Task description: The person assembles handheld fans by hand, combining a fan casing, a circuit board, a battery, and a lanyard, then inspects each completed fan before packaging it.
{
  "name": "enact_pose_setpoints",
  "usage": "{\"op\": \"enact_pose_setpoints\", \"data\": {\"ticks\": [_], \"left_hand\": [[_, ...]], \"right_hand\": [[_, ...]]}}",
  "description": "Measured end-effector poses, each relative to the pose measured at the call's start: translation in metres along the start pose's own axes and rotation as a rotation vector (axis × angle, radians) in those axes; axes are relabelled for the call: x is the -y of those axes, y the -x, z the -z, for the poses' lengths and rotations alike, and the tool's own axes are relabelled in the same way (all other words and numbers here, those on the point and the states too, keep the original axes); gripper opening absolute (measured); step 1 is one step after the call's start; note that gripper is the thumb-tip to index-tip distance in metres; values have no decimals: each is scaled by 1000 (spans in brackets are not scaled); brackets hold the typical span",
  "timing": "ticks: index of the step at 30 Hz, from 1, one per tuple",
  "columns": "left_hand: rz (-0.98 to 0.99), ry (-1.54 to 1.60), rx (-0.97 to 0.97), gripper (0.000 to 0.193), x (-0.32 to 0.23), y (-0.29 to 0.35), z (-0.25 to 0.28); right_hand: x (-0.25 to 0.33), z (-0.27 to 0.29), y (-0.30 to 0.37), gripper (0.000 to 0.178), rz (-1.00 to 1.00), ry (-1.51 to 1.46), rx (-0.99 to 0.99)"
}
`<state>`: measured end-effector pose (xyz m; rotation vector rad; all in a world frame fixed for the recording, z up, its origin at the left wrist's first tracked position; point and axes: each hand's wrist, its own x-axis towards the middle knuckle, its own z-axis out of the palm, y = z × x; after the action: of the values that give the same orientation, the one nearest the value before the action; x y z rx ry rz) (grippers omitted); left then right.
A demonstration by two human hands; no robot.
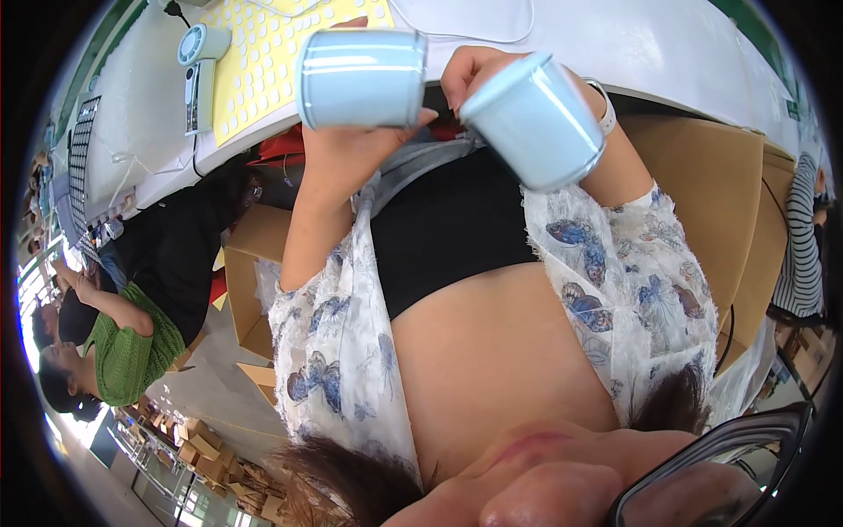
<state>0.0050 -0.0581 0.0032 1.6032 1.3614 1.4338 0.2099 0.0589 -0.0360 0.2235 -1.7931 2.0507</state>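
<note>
A light-blue cylindrical cup-like container [362, 81] lies sideways in my left hand [373, 140], with the thumb and a fingertip showing round it. Close beside it, my right hand [472, 75] grips a second light-blue container [537, 127], which is tilted and slightly blurred. Its rimmed narrower end points toward the upper left, and most of my right fingers are hidden behind it. The two containers are apart, both held above the front edge of the white table [632, 57].
On the table, a yellow sheet of white round-cornered stickers [263, 75] lies next to a small light-blue fan [204, 44]. A white cable [518, 35] runs behind. Cardboard boxes [702, 176] stand at both sides; a person in green [132, 351] sits at left.
</note>
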Motion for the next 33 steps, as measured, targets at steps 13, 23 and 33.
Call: {"op": "enact_pose_setpoints", "data": {"ticks": [13, 23, 33], "left_hand": [[-119, 144, 12, 86, -5, 6, -7], [138, 181, -40, 78, 7, 6, 6], [618, 628, -139, 60, 14, 4, 1]], "right_hand": [[13, -3, 4, 92, -162, 192, -190], [40, -34, -21, 94, -92, -361, -515], [35, -26, -23, 88, -152, -238, -527]]}}
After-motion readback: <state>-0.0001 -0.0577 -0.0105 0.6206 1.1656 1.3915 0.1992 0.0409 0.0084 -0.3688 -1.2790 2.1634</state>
